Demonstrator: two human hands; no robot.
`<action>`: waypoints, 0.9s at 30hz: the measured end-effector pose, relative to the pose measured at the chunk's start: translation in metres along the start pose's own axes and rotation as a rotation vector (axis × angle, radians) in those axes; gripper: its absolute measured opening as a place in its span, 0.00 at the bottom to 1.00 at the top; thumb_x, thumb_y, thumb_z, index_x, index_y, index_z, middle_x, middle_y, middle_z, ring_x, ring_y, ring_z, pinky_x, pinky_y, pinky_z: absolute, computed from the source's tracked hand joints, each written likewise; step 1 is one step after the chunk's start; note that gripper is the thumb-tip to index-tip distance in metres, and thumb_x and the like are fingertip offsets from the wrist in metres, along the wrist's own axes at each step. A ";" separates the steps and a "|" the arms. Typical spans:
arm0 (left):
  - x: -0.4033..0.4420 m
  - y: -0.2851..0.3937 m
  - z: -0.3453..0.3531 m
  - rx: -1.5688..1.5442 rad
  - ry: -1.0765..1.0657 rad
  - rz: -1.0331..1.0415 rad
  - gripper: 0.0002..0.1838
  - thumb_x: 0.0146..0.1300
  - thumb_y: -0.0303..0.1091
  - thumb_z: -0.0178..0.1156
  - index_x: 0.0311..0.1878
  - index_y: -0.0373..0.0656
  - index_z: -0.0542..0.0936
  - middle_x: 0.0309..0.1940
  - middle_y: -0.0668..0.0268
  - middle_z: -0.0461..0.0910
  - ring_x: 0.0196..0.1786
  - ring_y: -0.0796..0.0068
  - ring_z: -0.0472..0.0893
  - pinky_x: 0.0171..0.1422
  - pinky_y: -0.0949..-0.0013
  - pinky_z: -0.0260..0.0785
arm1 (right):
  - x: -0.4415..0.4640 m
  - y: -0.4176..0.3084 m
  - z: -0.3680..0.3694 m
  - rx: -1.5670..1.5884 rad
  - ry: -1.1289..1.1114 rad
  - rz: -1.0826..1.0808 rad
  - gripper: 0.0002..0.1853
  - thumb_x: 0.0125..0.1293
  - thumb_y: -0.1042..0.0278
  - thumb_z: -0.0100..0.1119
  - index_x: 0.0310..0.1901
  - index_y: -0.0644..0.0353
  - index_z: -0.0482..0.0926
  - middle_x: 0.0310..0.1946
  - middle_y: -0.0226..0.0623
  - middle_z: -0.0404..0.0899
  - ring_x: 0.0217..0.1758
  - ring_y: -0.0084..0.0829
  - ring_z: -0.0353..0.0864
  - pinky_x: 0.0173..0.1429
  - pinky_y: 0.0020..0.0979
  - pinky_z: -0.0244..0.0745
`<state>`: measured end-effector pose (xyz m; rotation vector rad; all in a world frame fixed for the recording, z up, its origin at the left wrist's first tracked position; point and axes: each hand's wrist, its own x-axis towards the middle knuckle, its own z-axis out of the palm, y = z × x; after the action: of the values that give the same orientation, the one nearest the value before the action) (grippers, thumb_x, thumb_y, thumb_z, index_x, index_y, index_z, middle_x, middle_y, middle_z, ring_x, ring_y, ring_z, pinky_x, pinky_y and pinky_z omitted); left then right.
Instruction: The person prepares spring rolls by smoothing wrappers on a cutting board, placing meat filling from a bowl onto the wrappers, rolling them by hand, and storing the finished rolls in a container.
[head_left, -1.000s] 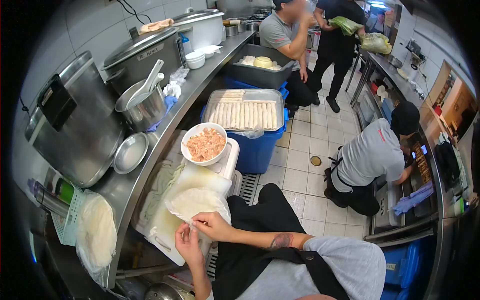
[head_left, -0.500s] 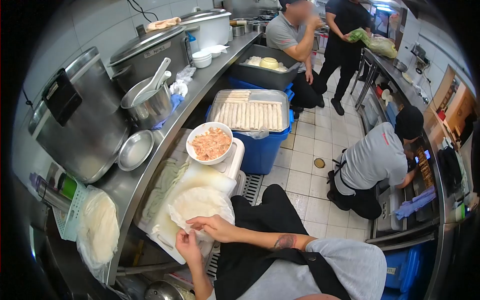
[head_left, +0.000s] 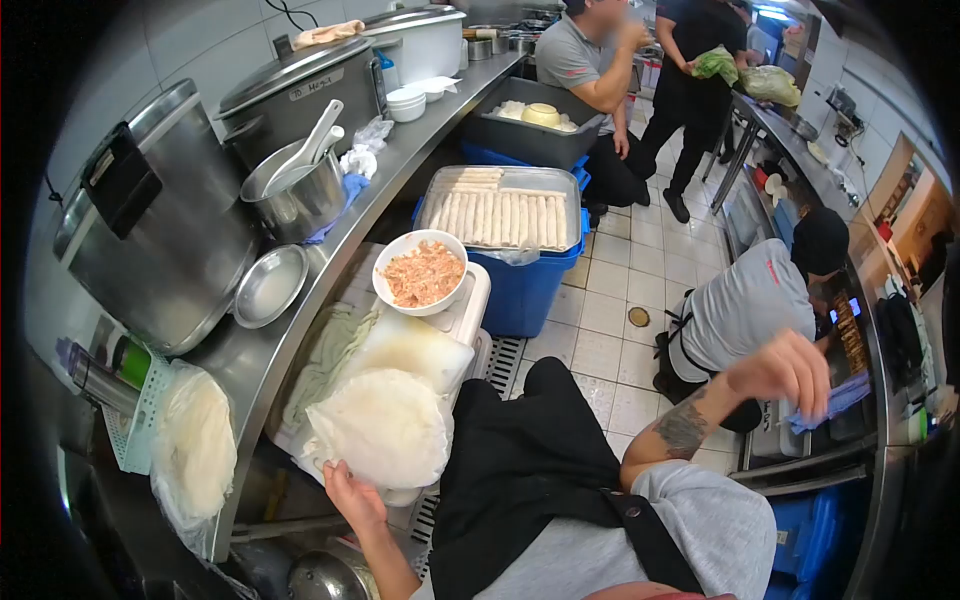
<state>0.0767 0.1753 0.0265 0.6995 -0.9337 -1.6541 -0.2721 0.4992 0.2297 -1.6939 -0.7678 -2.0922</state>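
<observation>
Board [head_left: 415, 345] under sheet [head_left: 385, 430] at left grip [head_left: 355, 497]

Steel counter [head_left: 255, 365], lower left to top center: tall pot [head_left: 170, 240], grey lidded container [head_left: 345, 105], smaller pot [head_left: 300, 205], shallow metal bowl [head_left: 270, 285], white bowls [head_left: 405, 105], mint basket [head_left: 130, 440] at the near end. White plastic surface [head_left: 468, 310], center-left: white bowl [head_left: 455, 295] at its far end, green cloth [head_left: 330, 360] along its left side, yellowish sheet [head_left: 410, 345] mid. Pale round wrapper [head_left: 380, 430] lies partly over the sheet; can't tell if single or stacked. Blue bin [head_left: 530, 305], center frame, carries metal tray [head_left: 574, 215]. Bin stands on tiled floor [head_left: 600, 300].
</observation>
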 end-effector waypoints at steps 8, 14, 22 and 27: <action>0.004 -0.008 0.013 -0.034 0.089 0.022 0.03 0.71 0.30 0.53 0.38 0.45 0.70 0.33 0.73 0.70 0.39 0.82 0.71 0.46 0.74 0.68 | 0.010 -0.007 0.051 -0.249 -0.116 0.047 0.14 0.64 0.77 0.60 0.20 0.64 0.84 0.19 0.40 0.83 0.17 0.28 0.80 0.24 0.24 0.69; 0.008 -0.010 -0.007 0.059 0.141 -0.083 0.05 0.69 0.26 0.56 0.38 0.47 0.71 0.27 0.76 0.68 0.29 0.87 0.68 0.34 0.77 0.68 | 0.018 -0.007 0.055 -0.285 -0.129 0.080 0.13 0.62 0.77 0.62 0.19 0.63 0.83 0.18 0.38 0.82 0.16 0.26 0.79 0.22 0.22 0.66; 0.002 -0.015 0.004 -0.030 0.173 -0.106 0.07 0.67 0.23 0.58 0.39 0.46 0.71 0.32 0.73 0.74 0.33 0.84 0.72 0.42 0.75 0.72 | -0.007 -0.005 0.028 -0.235 0.132 0.029 0.14 0.60 0.74 0.67 0.17 0.55 0.80 0.17 0.26 0.81 0.16 0.18 0.78 0.25 0.20 0.64; 0.011 -0.026 -0.015 -0.071 0.098 -0.144 0.06 0.68 0.23 0.58 0.45 0.43 0.73 0.40 0.68 0.78 0.41 0.79 0.78 0.49 0.71 0.75 | -0.023 -0.003 0.008 -0.228 0.299 0.102 0.17 0.64 0.58 0.69 0.20 0.54 0.82 0.16 0.25 0.80 0.14 0.16 0.74 0.22 0.19 0.57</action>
<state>0.0732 0.1645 -0.0029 0.8071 -0.7663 -1.7537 -0.2618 0.5049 0.2079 -1.4392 -0.3575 -2.3585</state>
